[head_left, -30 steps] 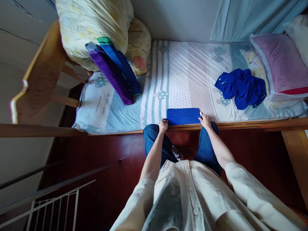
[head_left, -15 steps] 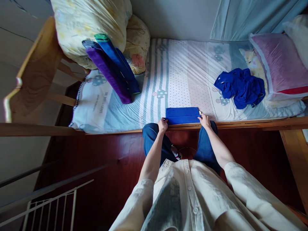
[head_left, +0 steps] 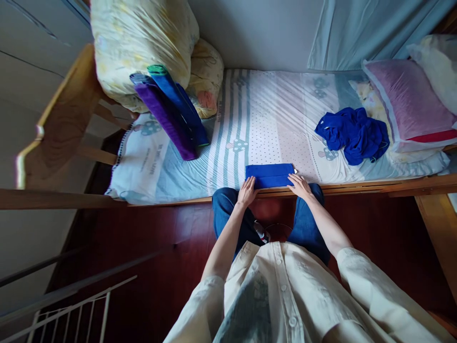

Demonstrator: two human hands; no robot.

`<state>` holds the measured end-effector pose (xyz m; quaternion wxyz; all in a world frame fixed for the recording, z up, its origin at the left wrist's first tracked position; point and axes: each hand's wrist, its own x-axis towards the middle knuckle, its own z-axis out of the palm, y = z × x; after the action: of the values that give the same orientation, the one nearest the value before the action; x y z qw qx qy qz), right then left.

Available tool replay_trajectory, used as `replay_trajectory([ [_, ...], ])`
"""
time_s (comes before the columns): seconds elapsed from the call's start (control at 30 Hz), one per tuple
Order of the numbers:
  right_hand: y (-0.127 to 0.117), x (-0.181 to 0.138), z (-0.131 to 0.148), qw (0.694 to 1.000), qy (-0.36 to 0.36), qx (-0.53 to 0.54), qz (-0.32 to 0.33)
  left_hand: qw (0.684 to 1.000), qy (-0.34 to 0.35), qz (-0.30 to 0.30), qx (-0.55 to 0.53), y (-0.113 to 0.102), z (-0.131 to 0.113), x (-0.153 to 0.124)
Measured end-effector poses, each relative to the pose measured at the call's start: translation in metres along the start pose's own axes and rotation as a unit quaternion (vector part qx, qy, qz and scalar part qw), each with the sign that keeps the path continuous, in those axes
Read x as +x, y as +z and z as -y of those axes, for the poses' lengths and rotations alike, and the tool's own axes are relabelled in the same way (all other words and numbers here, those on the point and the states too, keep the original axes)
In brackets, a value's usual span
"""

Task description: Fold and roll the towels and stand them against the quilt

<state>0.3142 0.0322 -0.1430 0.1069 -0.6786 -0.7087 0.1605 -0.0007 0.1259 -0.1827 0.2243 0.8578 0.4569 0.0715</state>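
A blue cloth point(head_left: 270, 175), folded into a flat rectangle with a crease along its length, lies at the front edge of the bed. On its left end rests my left hand point(head_left: 247, 191), fingers stretched out flat. My right hand point(head_left: 300, 186) lies with its fingers extended over the right end, where a small white tag shows. Farther right on the sheet is a crumpled blue garment point(head_left: 354, 135). A purple folded cloth point(head_left: 167, 121) and a blue folded cloth point(head_left: 183, 107) with a green end lean against bedding at the left.
The patterned bed sheet point(head_left: 266, 119) covers the mattress. A big yellowish bedding bundle point(head_left: 143, 43) stands at the left, beside the wooden headboard point(head_left: 64, 114). A pink pillow point(head_left: 410, 102) lies at the right. White metal rails point(head_left: 82, 305) stand at the lower left.
Both hands have gone from pinching the blue cloth's ends to lying flat on them with fingers stretched. The whole view has shifted slightly.
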Motion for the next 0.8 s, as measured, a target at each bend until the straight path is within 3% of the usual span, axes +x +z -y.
replay_trajectory([
  [0.23, 0.009, 0.012, 0.009, 0.995, 0.047, -0.049, 0.07, 0.997, -0.003, 0.056, 0.061, 0.007, 0.002, 0.008],
  [0.53, -0.003, 0.008, 0.014, 0.996, 0.074, 0.007, 0.046, 0.993, 0.027, 0.111, 0.02, -0.02, -0.001, 0.019],
  [0.8, -0.012, 0.01, 0.015, 0.977, 0.189, 0.051, 0.091, 0.988, -0.014, 0.152, -0.021, -0.037, 0.006, 0.016],
])
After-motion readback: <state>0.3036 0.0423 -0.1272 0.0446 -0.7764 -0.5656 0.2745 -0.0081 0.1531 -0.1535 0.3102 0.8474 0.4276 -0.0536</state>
